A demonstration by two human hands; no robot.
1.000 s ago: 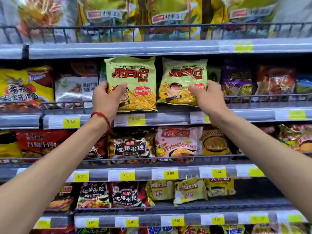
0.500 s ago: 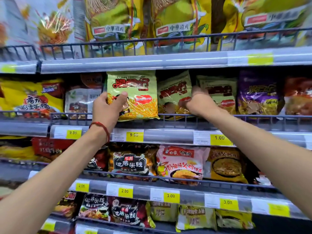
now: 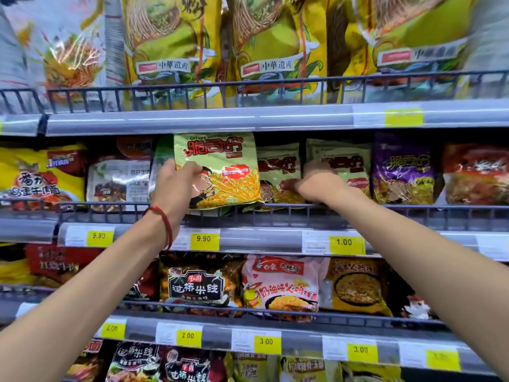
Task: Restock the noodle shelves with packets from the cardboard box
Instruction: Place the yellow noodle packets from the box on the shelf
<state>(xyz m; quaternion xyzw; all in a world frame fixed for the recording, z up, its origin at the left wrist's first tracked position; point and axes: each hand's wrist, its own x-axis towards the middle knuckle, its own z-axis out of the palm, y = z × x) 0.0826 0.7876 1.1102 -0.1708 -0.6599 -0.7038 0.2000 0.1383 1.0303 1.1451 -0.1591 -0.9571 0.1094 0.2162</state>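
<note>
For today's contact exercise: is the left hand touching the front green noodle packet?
Touching. The head view shows the left hand gripping the green packet, thumb across its front.

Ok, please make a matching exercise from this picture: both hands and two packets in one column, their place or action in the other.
1 left hand
2 right hand
3 purple packet
4 pink packet

A on the lower shelf
B grips the front green packet
C right of the back green packets
D reaches to the back green packets

Pairs: 1-B; 2-D; 3-C; 4-A
</note>
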